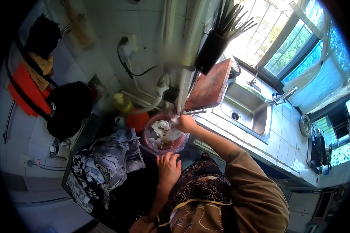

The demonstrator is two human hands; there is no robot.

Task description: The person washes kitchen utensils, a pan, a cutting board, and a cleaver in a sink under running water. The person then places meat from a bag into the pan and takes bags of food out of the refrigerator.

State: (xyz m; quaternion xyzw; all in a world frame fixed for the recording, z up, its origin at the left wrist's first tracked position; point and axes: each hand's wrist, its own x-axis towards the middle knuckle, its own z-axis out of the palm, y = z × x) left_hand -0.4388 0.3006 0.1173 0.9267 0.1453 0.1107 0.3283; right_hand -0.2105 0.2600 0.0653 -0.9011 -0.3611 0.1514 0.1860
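A round pinkish-red bin (147,136), lined with a clear plastic bag (181,144), stands on the floor near the wall. Crumpled white tissues (160,127) and brownish scraps lie inside it. My right hand (186,124) is closed at the bin's upper right rim, pinching whitish, see-through plastic. Near the lower edge of the bin is my left hand (168,167), its fingers slightly apart and nothing visible in it.
Grey patterned clothes (112,153) lie heaped left of the bin. An orange-red object (137,121) and a yellow bottle (122,102) stand behind. A tiled counter (237,136) with a steel sink (247,106) and cutting board (210,85) runs along the right.
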